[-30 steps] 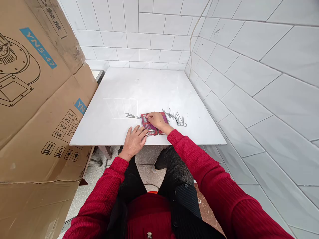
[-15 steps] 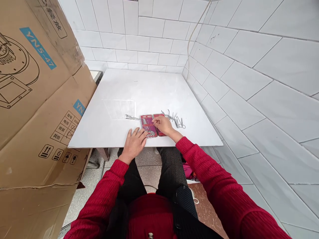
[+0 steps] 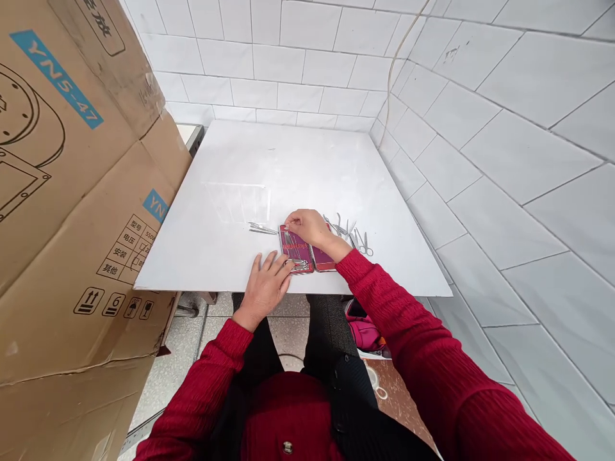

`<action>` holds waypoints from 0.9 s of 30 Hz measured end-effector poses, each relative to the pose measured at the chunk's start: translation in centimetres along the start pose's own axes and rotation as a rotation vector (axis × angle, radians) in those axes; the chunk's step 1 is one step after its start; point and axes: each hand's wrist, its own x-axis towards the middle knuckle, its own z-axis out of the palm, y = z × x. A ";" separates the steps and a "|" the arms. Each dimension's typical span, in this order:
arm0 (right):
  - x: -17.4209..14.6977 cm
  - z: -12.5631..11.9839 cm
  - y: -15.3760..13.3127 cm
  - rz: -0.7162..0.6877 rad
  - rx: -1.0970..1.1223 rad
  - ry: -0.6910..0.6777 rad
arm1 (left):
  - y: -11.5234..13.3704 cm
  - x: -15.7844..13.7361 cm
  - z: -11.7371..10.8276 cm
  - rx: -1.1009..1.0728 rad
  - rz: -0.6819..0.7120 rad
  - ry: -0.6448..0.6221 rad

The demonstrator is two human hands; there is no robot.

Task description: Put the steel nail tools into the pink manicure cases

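Observation:
A small manicure case (image 3: pixel 323 258) with a red-purple lining lies spread out flat near the table's front edge. Metal tools sit in its left half, with what looks like a nail clipper (image 3: pixel 302 264) at the near end. My left hand (image 3: pixel 263 286) rests with fingers apart, its fingertips at the case's near left edge. Over the far part of the left half, my right hand (image 3: pixel 310 227) has its thumb and fingers pinched together. Whatever is between them is too small to make out. Several slim metal tools (image 3: pixel 262 228) lie left of the case. Small scissors (image 3: pixel 366 243) and other metal tools lie to its right.
The white table (image 3: pixel 230 256) meets tiled walls behind and to the right. A large cardboard box (image 3: pixel 115 186) stands close along the left side. A pale cable (image 3: pixel 390 77) hangs down the wall corner. Below the table on the right is a pink bag (image 3: pixel 364 334).
My right hand has moved from the middle of the case to the far end of its left half, fingers still pinched. My left hand stays at the near edge. The view has shifted slightly.

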 end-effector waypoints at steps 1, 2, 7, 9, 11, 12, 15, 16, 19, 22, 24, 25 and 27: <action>0.3 0.1 0.0 0.000 -0.002 -0.010 | 0.0 0.0 0.0 -0.003 0.001 -0.002; 0.6 0.2 0.1 -0.007 -0.006 -0.021 | 0.0 0.0 0.0 -0.006 0.001 -0.001; 1.3 0.5 0.2 -0.027 -0.027 -0.053 | 0.0 0.0 0.0 -0.020 0.001 0.011; 1.4 0.5 0.3 -0.006 -0.020 -0.060 | 0.0 0.0 0.0 -0.019 -0.001 0.010; 1.6 0.5 0.4 0.005 -0.011 -0.068 | 0.0 0.0 0.1 -0.016 -0.001 0.009; 1.6 0.5 0.4 0.003 -0.009 -0.071 | 0.0 0.0 0.1 -0.014 -0.001 0.008; 1.8 0.9 0.4 -0.016 -0.020 -0.075 | 0.0 0.0 0.1 -0.011 0.002 0.012; 1.8 1.1 0.4 -0.023 -0.027 -0.077 | 0.0 0.0 0.2 -0.010 0.003 0.014; 1.9 1.6 0.1 -0.045 -0.038 -0.090 | -0.1 0.0 0.3 -0.002 0.007 0.018; 2.0 2.0 -0.4 -0.062 -0.035 -0.117 | -0.1 -0.1 0.3 0.004 0.009 0.016; 2.0 2.1 -0.8 -0.070 -0.047 -0.135 | -0.1 -0.1 0.3 0.006 0.009 0.012; 2.0 2.2 -1.0 -0.074 -0.061 -0.143 | -0.1 -0.1 0.3 0.008 0.007 0.010; 2.0 2.3 -1.6 -0.078 -0.097 -0.156 | -0.1 -0.1 0.3 0.008 0.005 0.008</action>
